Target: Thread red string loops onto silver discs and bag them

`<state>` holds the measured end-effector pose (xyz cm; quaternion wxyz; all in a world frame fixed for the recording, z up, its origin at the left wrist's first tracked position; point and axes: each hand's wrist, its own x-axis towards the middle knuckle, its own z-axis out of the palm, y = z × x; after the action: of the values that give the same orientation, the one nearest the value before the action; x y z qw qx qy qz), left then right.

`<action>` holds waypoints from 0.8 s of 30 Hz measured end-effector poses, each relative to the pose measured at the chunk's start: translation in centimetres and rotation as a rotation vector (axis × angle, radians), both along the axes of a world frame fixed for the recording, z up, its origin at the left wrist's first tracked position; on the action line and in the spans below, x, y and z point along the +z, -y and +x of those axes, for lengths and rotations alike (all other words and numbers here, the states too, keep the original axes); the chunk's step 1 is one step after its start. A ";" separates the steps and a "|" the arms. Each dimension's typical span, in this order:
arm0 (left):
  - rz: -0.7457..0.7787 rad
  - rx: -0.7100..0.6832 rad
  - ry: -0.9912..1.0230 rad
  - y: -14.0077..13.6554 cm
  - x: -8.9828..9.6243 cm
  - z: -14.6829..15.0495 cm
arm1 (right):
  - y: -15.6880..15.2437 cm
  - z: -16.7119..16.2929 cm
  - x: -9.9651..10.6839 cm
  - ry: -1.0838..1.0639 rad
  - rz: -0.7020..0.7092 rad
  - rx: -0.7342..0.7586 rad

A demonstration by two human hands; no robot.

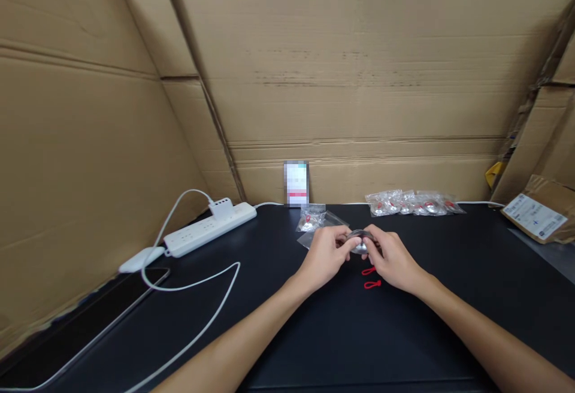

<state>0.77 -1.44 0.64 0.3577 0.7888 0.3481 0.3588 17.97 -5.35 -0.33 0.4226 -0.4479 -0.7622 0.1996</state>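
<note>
Both hands meet above the black table, holding a small round silver metal cymbal (360,249) between them. My left hand (330,252) pinches its left side with thumb and fingers. On its right side, my right hand (392,256) grips it the same way, thumb on the near face. The fingers behind the metal are partly hidden. Just below my right hand lie two red cord loops, one partly covered by the hand and the other, a knotted red loop (372,285), in full sight. A clear plastic bag (311,219) with a red cord and shiny metal inside lies beyond my left hand.
Several bagged silver pieces with red cords (413,202) lie in a row at the back. A phone (296,183) leans on the cardboard wall (359,99). At left are a white power strip (211,229), a cable and a tablet (85,321); at right, a labelled package (539,210).
</note>
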 end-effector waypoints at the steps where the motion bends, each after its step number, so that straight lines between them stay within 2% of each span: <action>1: -0.013 0.016 0.016 0.0 0.0 0.0 | 0.1 -0.1 0.1 0.013 0.025 -0.007; 5: -0.008 0.066 0.047 0.1 0.1 0.0 | 0.1 -0.2 0.2 0.037 0.068 -0.046; 8: -0.005 0.056 0.054 -0.4 -0.2 -0.2 | -0.3 0.6 0.1 -0.023 0.066 -0.124; 12: -0.078 -0.004 0.120 -1.5 -0.6 -0.6 | -1.4 2.2 0.1 -0.268 0.010 -0.216; 15: -0.155 -0.044 0.180 -1.8 -0.8 -0.7 | -2.0 3.0 0.1 -0.476 -0.090 -0.199; 17: -0.196 -0.062 0.219 -1.8 -0.7 -0.6 | -2.1 2.9 0.0 -0.535 -0.135 -0.182; 22: -0.224 -0.110 0.265 -1.5 -0.5 -0.2 | -1.9 1.7 -0.8 -0.422 -0.126 -0.169; 24: -0.197 -0.094 0.243 -1.3 -0.7 -0.1 | -1.7 1.1 -1.2 -0.382 -0.148 -0.105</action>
<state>0.64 -0.17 -0.02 0.4891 0.7160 0.2985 0.3986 19.11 -3.61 -1.53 0.5354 -0.4707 -0.6271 0.3140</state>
